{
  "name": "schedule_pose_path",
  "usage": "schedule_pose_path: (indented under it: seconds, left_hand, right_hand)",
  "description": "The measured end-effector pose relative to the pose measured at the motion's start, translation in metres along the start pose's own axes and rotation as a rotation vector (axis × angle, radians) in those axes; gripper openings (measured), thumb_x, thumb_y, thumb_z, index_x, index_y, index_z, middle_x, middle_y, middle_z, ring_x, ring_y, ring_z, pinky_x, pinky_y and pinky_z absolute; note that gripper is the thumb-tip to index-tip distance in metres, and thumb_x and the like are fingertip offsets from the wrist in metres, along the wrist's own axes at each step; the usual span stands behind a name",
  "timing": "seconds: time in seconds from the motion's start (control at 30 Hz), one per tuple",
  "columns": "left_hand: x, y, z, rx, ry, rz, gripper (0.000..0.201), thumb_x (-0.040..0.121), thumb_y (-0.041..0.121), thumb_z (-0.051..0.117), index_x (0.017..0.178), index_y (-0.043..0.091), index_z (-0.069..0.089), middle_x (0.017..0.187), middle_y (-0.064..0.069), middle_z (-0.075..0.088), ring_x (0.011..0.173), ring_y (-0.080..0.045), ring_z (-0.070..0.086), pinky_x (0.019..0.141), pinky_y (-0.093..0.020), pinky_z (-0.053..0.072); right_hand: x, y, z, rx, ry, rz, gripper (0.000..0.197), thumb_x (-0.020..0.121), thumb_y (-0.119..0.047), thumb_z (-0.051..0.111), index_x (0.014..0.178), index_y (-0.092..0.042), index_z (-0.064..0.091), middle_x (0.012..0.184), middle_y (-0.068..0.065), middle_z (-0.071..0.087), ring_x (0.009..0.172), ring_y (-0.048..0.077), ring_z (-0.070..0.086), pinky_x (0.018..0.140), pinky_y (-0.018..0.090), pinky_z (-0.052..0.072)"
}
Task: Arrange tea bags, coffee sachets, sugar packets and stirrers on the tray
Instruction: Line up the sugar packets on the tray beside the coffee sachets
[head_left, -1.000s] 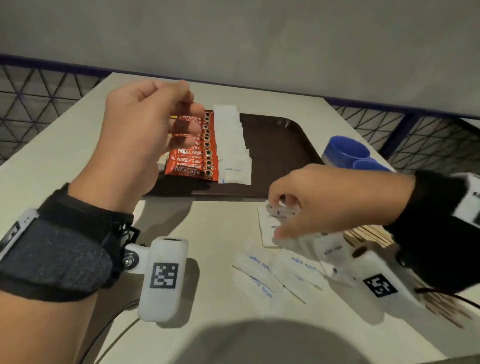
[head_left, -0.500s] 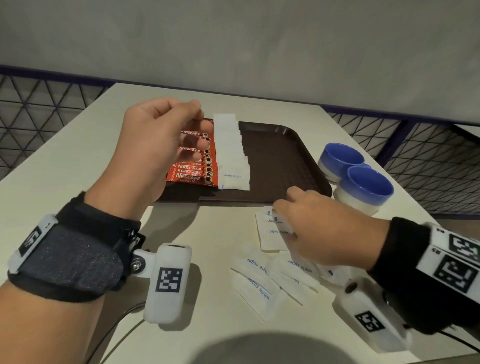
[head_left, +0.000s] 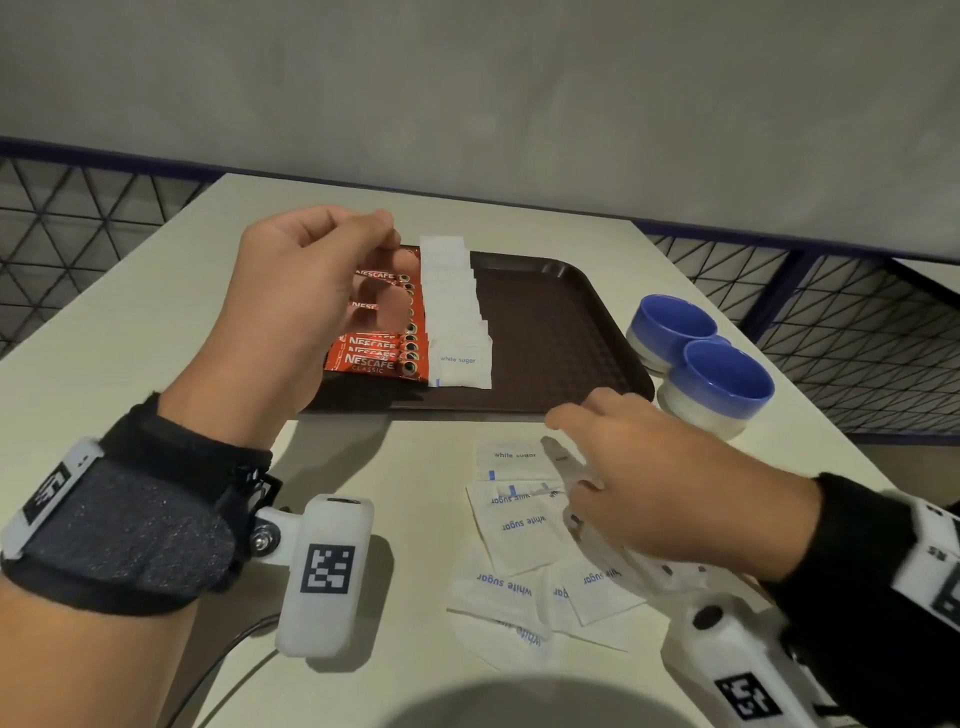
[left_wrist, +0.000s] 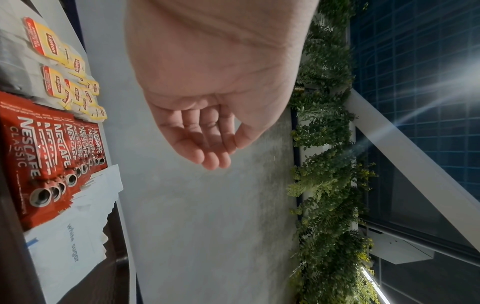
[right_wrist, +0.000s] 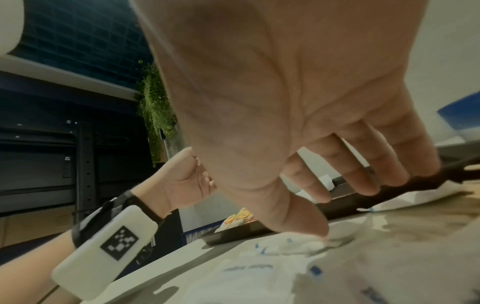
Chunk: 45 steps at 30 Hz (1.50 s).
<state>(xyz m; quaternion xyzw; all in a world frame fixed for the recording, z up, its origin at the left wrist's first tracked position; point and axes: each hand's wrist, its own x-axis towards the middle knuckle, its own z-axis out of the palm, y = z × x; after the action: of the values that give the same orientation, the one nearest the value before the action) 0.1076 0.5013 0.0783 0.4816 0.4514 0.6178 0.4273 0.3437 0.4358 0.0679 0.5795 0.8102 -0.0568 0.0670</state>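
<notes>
On textured brown tray (head_left: 545, 332), flat paper sachets (head_left: 460, 358)

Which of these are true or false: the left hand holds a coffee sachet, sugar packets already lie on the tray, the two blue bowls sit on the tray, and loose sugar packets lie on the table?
1. The left hand holds a coffee sachet. False: its loosely curled fingers hold nothing, above the coffee sachets.
2. A row of sugar packets lies on the tray. True.
3. The two blue bowls sit on the tray. False: they stand on the table, right of the tray.
4. Loose sugar packets lie on the table near the right hand. True.
</notes>
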Motion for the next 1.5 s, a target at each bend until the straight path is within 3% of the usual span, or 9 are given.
schedule_pose_path:
  seconds: [0.3, 0.57, 0.73, 0.83, 1.0, 1.17, 1.3, 1.4, 1.5]
  left_hand:
    - [0.0, 0.0, 0.0, 0.043, -0.002, 0.005, 0.02, 0.102, 0.027, 0.061, 0.091, 0.012, 0.07, 0.077, 0.0, 0.077, 0.064, -0.011, 0.07, 0.055, -0.025, 0.056]
    - [0.001, -0.004, -0.002, 0.035, -0.011, 0.006, 0.019, 0.102, 0.027, 0.061, 0.092, 0.013, 0.069, 0.081, -0.003, 0.077, 0.063, -0.017, 0.067, 0.056, -0.026, 0.057]
    - [0.003, -0.004, -0.003, 0.037, -0.004, 0.008, 0.019, 0.101, 0.029, 0.062, 0.09, 0.015, 0.07, 0.082, -0.003, 0.077, 0.064, -0.018, 0.067, 0.056, -0.026, 0.057]
    - [0.002, -0.004, -0.001, 0.047, -0.019, -0.004, 0.019, 0.101, 0.029, 0.063, 0.09, 0.015, 0.07, 0.081, -0.002, 0.077, 0.062, -0.016, 0.067, 0.055, -0.026, 0.057]
    - [-0.006, -0.003, 0.007, 0.051, -0.234, -0.134, 0.014, 0.098, 0.024, 0.065, 0.092, 0.012, 0.07, 0.088, -0.008, 0.078, 0.061, -0.018, 0.066, 0.058, -0.03, 0.054]
    - [-0.016, -0.001, 0.013, 0.059, -0.456, -0.198, 0.015, 0.087, 0.03, 0.071, 0.086, 0.016, 0.075, 0.094, -0.015, 0.076, 0.066, -0.025, 0.067, 0.056, -0.03, 0.054]
    - [-0.022, -0.002, 0.016, 0.058, -0.565, -0.22, 0.025, 0.081, 0.031, 0.075, 0.099, 0.012, 0.075, 0.101, -0.016, 0.078, 0.076, -0.029, 0.073, 0.061, -0.031, 0.059]
    - [-0.028, -0.002, 0.022, 0.005, -0.649, -0.252, 0.041, 0.084, 0.036, 0.068, 0.112, 0.006, 0.071, 0.109, -0.017, 0.077, 0.088, -0.033, 0.076, 0.068, -0.032, 0.062]
    - [-0.034, 0.0, 0.026, -0.048, -0.687, -0.284, 0.046, 0.09, 0.044, 0.069, 0.109, 0.002, 0.074, 0.104, -0.018, 0.077, 0.086, -0.028, 0.075, 0.073, -0.033, 0.064]
  right_hand:
    - [0.007, 0.006, 0.006, -0.016, -0.098, 0.04, 0.026, 0.098, -0.035, 0.049, 0.122, -0.024, 0.051, 0.114, 0.0, 0.047, 0.091, 0.016, 0.058, 0.083, 0.036, 0.056]
    - [-0.002, -0.005, 0.006, 0.08, -0.095, -0.106, 0.023, 0.096, -0.023, 0.051, 0.119, -0.025, 0.054, 0.111, -0.003, 0.045, 0.093, 0.016, 0.055, 0.083, 0.039, 0.054]
    - [-0.006, 0.025, -0.014, 0.172, 0.181, 0.062, 0.025, 0.094, -0.027, 0.061, 0.117, -0.034, 0.06, 0.1, -0.012, 0.061, 0.091, 0.007, 0.061, 0.08, 0.032, 0.055]
    - [-0.008, 0.054, -0.021, -0.117, 0.245, 0.213, 0.013, 0.094, -0.034, 0.06, 0.106, -0.03, 0.063, 0.077, -0.013, 0.059, 0.073, 0.006, 0.059, 0.065, 0.026, 0.05]
    - [-0.005, 0.061, -0.013, -0.351, 0.089, 0.29, 0.008, 0.099, -0.028, 0.051, 0.093, -0.025, 0.054, 0.072, -0.01, 0.05, 0.06, 0.003, 0.043, 0.051, 0.021, 0.029]
    - [0.001, 0.065, -0.012, -0.366, 0.112, 0.293, 0.014, 0.1, -0.023, 0.049, 0.086, -0.024, 0.049, 0.069, -0.008, 0.049, 0.061, 0.007, 0.046, 0.059, 0.025, 0.038]
    - [-0.003, 0.045, -0.031, -0.145, 0.31, 0.233, 0.023, 0.094, -0.035, 0.048, 0.078, -0.021, 0.057, 0.066, -0.002, 0.057, 0.06, 0.013, 0.054, 0.058, 0.034, 0.05]
    - [-0.001, 0.014, -0.042, 0.141, 0.466, 0.107, 0.027, 0.088, -0.038, 0.051, 0.07, -0.019, 0.057, 0.061, -0.002, 0.057, 0.059, 0.017, 0.054, 0.053, 0.034, 0.045]
    - [0.011, -0.018, -0.037, 0.295, 0.501, -0.036, 0.023, 0.088, -0.034, 0.057, 0.072, -0.017, 0.055, 0.062, -0.003, 0.056, 0.062, 0.019, 0.054, 0.055, 0.036, 0.045]
